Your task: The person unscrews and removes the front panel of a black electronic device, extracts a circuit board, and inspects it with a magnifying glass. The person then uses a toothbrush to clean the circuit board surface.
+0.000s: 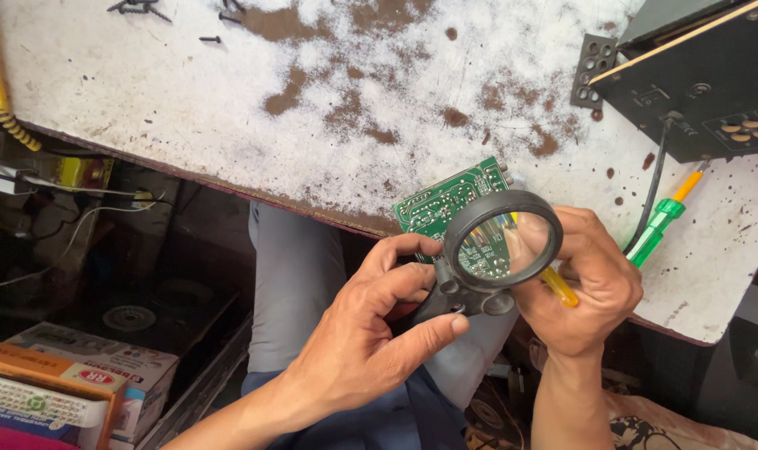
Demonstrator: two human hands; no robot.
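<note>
My left hand (371, 329) grips the black handle of a round magnifying glass (501, 246) and holds it over a green circuit board (446, 200). The board juts over the table's front edge, and its far half lies above the worn white tabletop (187, 92). My right hand (591, 279) holds the board's near end together with a thin yellow-handled tool (560, 289), whose tip is hidden behind the lens. Part of the board shows enlarged through the glass.
A black electronic unit (695, 83) with a cable sits at the table's far right. A green and orange screwdriver (658, 225) lies beside it. Several dark screws (146, 10) lie at the far left. Cardboard boxes (71, 383) and a remote sit on the floor at left.
</note>
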